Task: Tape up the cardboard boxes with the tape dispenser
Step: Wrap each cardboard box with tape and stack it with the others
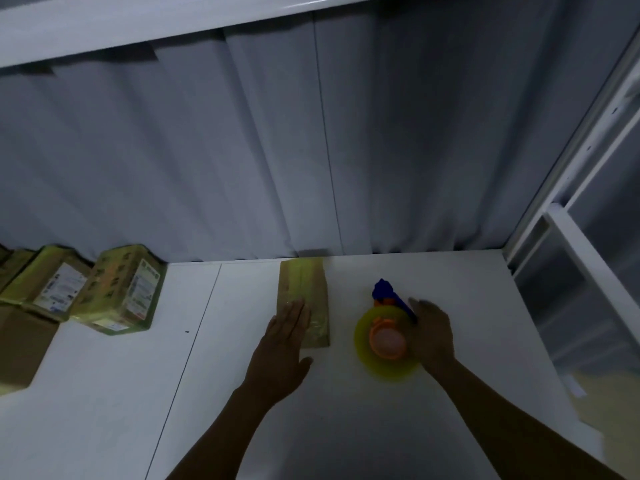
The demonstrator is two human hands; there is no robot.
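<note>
While the cardboard box is pinned under the left hand, fingers flat, the tape dispenser must next be gripped; whether the right hand is closed cannot be told.

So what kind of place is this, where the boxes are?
Probably a parcel-packing station: yellow-taped cardboard boxes with printed labels piled at the left, and a tape dispenser with a yellow roll and blue handle on a plain white table.

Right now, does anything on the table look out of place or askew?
Only the taped boxes at far left: they seem to lean on one another rather than lie flat, though the wide lens may exaggerate it. The tape dispenser looks fine.
</note>
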